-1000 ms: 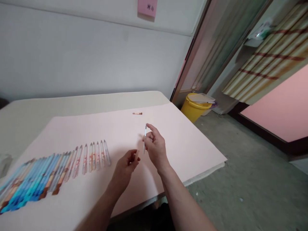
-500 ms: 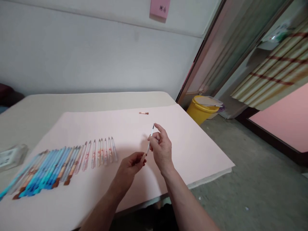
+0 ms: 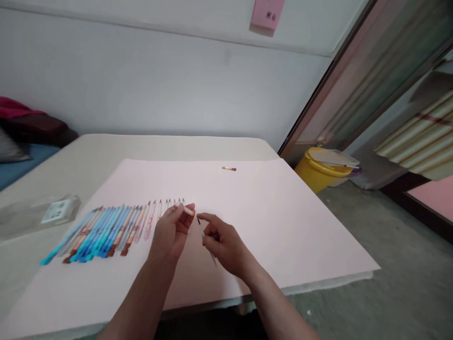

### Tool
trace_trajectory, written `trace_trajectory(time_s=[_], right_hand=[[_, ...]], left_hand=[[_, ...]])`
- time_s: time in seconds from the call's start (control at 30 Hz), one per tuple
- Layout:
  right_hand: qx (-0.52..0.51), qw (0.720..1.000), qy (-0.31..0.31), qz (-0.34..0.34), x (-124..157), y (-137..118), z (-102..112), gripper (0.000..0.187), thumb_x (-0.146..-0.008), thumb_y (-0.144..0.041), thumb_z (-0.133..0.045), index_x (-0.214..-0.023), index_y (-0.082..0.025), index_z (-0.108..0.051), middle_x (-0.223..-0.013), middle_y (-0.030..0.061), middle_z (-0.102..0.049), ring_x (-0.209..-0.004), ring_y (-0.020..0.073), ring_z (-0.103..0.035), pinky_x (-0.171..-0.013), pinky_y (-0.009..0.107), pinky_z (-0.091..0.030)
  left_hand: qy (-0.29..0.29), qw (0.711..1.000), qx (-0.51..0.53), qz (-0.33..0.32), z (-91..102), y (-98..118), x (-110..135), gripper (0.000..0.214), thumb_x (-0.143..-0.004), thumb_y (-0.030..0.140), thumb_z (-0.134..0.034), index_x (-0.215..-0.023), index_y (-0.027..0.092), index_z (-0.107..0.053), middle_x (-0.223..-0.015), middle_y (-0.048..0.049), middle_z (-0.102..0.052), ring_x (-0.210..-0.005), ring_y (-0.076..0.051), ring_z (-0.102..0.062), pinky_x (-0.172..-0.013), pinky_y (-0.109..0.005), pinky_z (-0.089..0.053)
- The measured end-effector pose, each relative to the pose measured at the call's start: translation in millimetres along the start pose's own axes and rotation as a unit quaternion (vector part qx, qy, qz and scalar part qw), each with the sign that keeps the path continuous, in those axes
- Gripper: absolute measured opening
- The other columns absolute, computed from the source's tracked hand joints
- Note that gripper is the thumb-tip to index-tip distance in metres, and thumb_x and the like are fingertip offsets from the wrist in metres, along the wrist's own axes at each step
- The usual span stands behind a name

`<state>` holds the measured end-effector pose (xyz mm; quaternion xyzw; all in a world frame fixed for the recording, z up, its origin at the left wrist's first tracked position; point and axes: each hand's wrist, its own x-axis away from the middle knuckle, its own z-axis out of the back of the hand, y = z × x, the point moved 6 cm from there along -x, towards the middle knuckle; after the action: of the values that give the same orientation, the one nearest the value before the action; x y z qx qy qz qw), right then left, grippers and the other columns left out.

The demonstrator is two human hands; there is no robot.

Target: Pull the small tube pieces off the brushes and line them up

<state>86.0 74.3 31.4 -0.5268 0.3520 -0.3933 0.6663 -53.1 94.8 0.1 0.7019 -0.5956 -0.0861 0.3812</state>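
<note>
My left hand (image 3: 169, 231) is closed around a short pale pen barrel (image 3: 186, 210) with an orange-brown end, tilted down to the right. Between the thumb and fingers of my right hand (image 3: 226, 246) is a thin pen refill (image 3: 213, 259) with a dark tip pointing up and left. That tip is just below the barrel's end, with a small gap between them. Left of my hands lies a row of pens (image 3: 113, 231), blue, brown, grey and clear with reddish prints. The left hand partly covers the clear ones. A small brown pen part (image 3: 229, 168) lies farther back.
Pale pink sheeting (image 3: 283, 226) covers much of the table. A clear plastic package (image 3: 58, 211) with a white label lies at the left. A yellow bucket (image 3: 318, 170) stands on the floor beyond the right edge. The wall (image 3: 159, 85) rises behind the table.
My view has turned left. The hands have drawn apart: the left is raised with the barrel, the right lowered with the refill, which now slants with its dark tip toward the upper left.
</note>
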Motion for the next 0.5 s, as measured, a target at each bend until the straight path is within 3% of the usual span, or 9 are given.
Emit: trace_trajectory(time_s=[0.23, 0.5], right_hand=[[0.037, 0.999, 0.002, 0.008, -1, -3, -3, 0.054, -0.073, -0.005, -0.046, -0.124, -0.024, -0.051, -0.063, -0.0066, -0.048, -0.055, 0.0078, -0.041, -0.053, 0.020, -0.033], [0.069, 0.997, 0.017, 0.008, 1, -5, 1, 0.047, -0.074, -0.008, -0.046, -0.118, -0.022, -0.052, -0.063, -0.0060, -0.050, -0.053, 0.0083, -0.042, -0.053, 0.020, -0.034]], left_hand=[[-0.063, 0.997, -0.051, -0.018, -10.2, 5, 9, 0.008, -0.075, 0.017, -0.064, -0.078, 0.013, -0.057, -0.076, -0.0043, -0.065, -0.077, -0.013, -0.063, -0.077, -0.027, -0.050], [-0.080, 0.987, -0.124, -0.056, -15.7, 14, 12, 0.023, -0.074, 0.021, -0.065, -0.094, 0.015, -0.055, -0.078, -0.0044, -0.065, -0.077, -0.015, -0.063, -0.077, -0.032, -0.049]])
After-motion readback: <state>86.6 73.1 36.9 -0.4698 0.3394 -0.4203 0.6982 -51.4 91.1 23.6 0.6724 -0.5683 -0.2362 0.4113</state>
